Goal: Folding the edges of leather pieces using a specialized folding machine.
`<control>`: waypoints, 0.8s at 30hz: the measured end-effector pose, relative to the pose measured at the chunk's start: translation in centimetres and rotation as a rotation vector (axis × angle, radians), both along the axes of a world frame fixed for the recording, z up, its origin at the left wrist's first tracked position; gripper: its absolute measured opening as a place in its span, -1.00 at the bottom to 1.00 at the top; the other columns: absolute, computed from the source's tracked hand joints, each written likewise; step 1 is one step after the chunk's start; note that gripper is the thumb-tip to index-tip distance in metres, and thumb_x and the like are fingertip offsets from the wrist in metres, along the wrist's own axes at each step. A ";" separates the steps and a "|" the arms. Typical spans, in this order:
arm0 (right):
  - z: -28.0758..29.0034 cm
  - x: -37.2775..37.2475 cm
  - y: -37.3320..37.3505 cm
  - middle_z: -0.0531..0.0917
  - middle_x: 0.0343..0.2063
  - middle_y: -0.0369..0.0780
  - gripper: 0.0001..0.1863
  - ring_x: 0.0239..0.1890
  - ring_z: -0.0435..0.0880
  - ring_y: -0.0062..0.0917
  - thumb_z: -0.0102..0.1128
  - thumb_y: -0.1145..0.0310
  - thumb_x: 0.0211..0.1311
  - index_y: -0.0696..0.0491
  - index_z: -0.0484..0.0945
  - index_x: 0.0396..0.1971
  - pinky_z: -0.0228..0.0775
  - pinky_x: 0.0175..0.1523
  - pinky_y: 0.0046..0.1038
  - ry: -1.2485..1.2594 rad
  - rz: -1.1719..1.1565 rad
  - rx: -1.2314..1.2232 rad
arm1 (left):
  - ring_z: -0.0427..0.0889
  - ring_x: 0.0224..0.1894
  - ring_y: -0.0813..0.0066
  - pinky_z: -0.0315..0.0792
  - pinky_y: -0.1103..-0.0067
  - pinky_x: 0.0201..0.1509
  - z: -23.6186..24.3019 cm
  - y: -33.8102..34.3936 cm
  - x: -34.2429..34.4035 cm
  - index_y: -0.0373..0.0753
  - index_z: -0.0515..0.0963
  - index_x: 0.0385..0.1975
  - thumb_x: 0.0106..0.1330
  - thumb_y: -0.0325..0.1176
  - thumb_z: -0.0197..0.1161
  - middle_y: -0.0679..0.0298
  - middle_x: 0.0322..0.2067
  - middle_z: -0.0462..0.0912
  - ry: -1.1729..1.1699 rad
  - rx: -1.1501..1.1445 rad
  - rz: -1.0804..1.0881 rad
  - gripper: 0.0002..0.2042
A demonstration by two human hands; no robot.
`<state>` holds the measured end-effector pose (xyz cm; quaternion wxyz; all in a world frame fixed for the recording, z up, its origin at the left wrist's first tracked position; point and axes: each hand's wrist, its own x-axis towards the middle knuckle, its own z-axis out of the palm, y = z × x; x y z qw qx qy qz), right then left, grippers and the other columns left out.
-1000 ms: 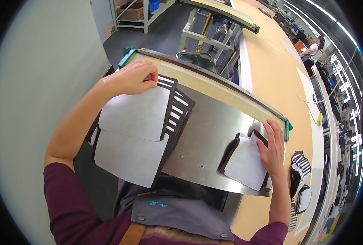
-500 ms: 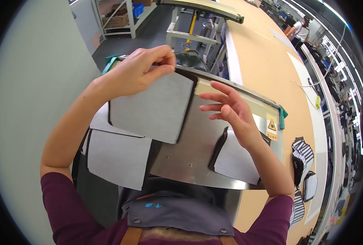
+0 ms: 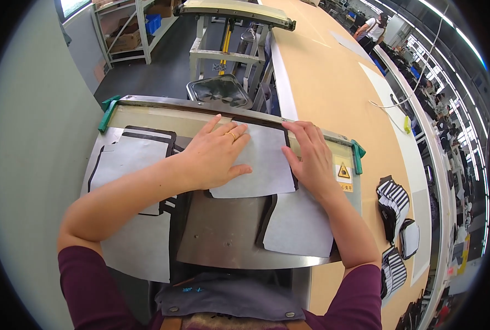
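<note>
A white-faced, dark-edged panel (image 3: pixel 267 165) lies flat against the far strip of a metal work plate (image 3: pixel 212 236). My left hand (image 3: pixel 217 151) rests open on its left part, fingers stretched, a ring on one finger. At the panel's upper right edge is my right hand (image 3: pixel 310 157), fingers extended and thumb apart, touching the edge. Nearer on the right lies another white panel with a dark edge (image 3: pixel 300 228). To the left, partly under my left forearm, are more such panels (image 3: pixel 132 157), with a further white panel (image 3: pixel 140 247) toward the near side.
Green clamps (image 3: pixel 108 113) sit at the plate's far corners, and a warning label (image 3: pixel 344 173) at its right. A stool (image 3: pixel 220 91) stands beyond. Striped pieces (image 3: pixel 393 201) lie on the long tan table (image 3: pixel 333 88). A person (image 3: pixel 373 32) is far off at right.
The panel my left hand held raised now lies flat at the far strip. Both hands have come down onto it, and the view has shifted so more of the left panels shows.
</note>
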<state>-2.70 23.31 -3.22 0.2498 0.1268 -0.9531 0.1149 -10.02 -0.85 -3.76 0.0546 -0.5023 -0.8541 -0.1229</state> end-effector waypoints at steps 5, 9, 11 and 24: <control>-0.9 0.6 0.3 0.37 0.30 -0.10 -0.44 0.34 0.33 -0.23 0.17 0.16 0.33 0.10 0.38 0.26 0.15 0.39 -0.20 -0.274 0.136 0.033 | 0.16 0.45 0.12 -0.20 0.14 0.54 0.2 -0.4 -0.2 -0.39 0.24 0.31 0.38 0.15 0.09 -0.04 0.37 0.23 0.037 -0.112 0.038 -0.26; -0.8 0.6 -0.3 0.20 0.43 -0.10 -0.37 0.48 0.12 -0.24 0.06 0.07 0.40 0.11 0.28 0.34 -0.10 0.52 -0.19 -0.360 0.088 0.083 | 0.13 0.46 0.13 -0.22 0.14 0.55 -0.1 -0.6 -0.6 -0.39 0.22 0.33 0.37 0.17 0.09 -0.05 0.39 0.20 0.026 -0.101 0.042 -0.23; -0.8 0.6 -0.5 0.20 0.42 -0.09 -0.36 0.47 0.13 -0.23 0.07 0.07 0.40 0.11 0.27 0.35 -0.08 0.51 -0.18 -0.355 0.074 0.106 | 0.11 0.47 0.15 -0.25 0.12 0.55 0.0 -0.6 -0.7 -0.40 0.22 0.33 0.36 0.17 0.11 -0.05 0.40 0.17 0.008 -0.083 0.040 -0.23; -0.8 1.1 -1.2 0.39 0.17 -0.11 -0.37 0.25 0.32 -0.21 0.18 0.07 0.30 0.16 0.38 0.24 0.19 0.34 -0.20 -0.208 0.050 0.209 | 0.37 0.12 0.10 0.17 0.26 0.28 -0.1 -0.6 -0.5 -0.41 0.44 0.06 0.22 0.03 0.33 0.03 -0.04 0.45 0.134 0.109 0.119 -0.37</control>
